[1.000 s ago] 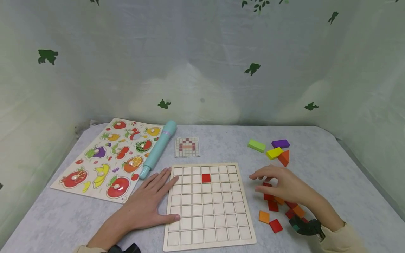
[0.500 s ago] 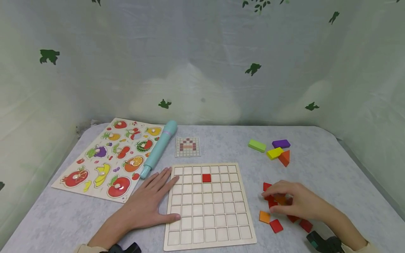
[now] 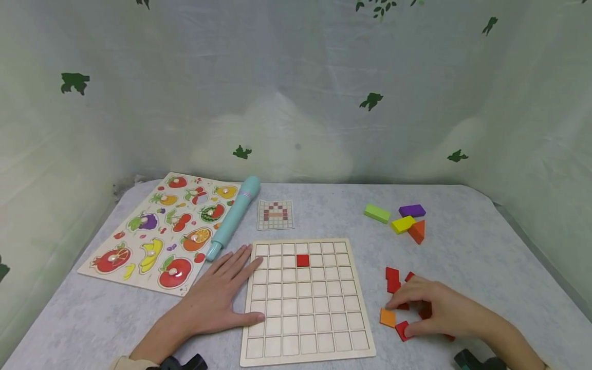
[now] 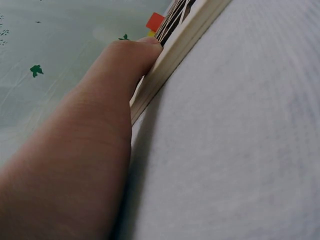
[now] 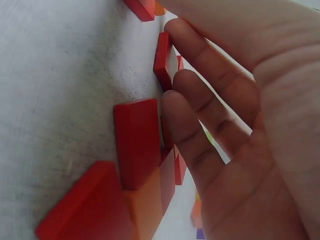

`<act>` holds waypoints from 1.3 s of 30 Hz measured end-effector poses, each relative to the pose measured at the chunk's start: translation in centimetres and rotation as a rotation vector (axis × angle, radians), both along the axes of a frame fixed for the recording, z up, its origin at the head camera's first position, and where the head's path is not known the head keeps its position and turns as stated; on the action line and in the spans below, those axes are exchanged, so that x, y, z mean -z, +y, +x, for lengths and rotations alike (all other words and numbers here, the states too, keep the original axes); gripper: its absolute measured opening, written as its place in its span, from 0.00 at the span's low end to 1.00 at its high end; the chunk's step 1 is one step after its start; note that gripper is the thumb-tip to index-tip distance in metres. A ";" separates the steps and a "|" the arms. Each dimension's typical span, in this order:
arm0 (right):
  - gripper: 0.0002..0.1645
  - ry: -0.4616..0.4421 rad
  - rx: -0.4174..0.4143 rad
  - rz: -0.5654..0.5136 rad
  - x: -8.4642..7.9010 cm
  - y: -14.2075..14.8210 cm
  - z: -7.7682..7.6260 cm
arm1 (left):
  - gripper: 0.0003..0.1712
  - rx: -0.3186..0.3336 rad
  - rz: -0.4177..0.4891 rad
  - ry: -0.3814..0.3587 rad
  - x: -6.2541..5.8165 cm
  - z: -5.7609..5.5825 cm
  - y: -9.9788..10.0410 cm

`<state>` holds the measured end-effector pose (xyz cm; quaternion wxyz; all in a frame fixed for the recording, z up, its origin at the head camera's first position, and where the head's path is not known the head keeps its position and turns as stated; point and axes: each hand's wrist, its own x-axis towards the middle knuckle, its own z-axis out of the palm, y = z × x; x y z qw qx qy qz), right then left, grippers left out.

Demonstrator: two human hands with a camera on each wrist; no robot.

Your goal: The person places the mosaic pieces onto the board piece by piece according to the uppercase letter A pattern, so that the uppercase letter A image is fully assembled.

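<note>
A pale wooden grid board (image 3: 305, 308) lies in the middle of the table in the head view. One red square tile (image 3: 302, 260) sits in its second row. My left hand (image 3: 217, 298) lies flat beside the board, fingertips and thumb resting on its left edge. Over a scatter of red and orange tiles to the right, my right hand (image 3: 444, 311) hovers with bent, spread fingers. Its thumb meets a red tile (image 3: 400, 330) near an orange tile (image 3: 387, 317). In the right wrist view, its fingertips are close against tiles (image 5: 137, 142), and nothing shows pinched between fingers and thumb.
A small grid pattern card (image 3: 275, 215) lies beyond the board. At the left are a fruit puzzle board (image 3: 139, 239) and a teal rolled tube (image 3: 233, 218). Green (image 3: 376, 213), yellow (image 3: 402, 224), purple (image 3: 412, 210) and orange (image 3: 417, 232) blocks lie at the back right.
My right hand has come down and toward me over the tile pile, shifting some tiles and uncovering red ones at its far side. The left hand stays on the board's edge.
</note>
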<state>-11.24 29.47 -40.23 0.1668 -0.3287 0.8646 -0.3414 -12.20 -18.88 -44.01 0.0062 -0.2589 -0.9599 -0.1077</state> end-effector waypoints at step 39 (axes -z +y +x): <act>0.12 0.183 0.025 0.018 0.1 -2.3 -1.8 | 0.66 -0.001 -0.004 -0.004 -0.1 0.0 0.0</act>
